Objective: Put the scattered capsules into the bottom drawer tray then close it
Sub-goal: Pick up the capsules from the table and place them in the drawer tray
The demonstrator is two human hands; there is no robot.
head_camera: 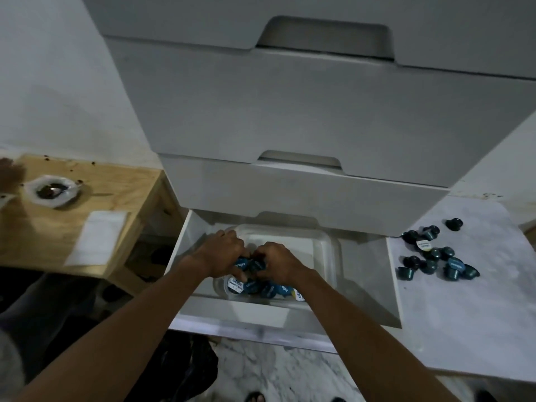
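Note:
The bottom drawer (290, 317) of a white drawer unit stands pulled out. Inside it sits a clear plastic tray (324, 242) holding several dark blue capsules (271, 288) at its near end. Both hands are inside the tray, close together. My left hand (220, 252) is shut on capsules, and my right hand (275, 261) is shut on capsules too, knuckles up. A heap of several dark capsules (435, 255) lies scattered on the white marble surface (464, 314) right of the drawer.
Two shut drawers (290, 184) overhang the open one. At left a low wooden table (58, 227) carries a white dish with dark grounds (52, 191) and a white sheet (97, 237). Marble floor (275, 372) lies below the drawer front.

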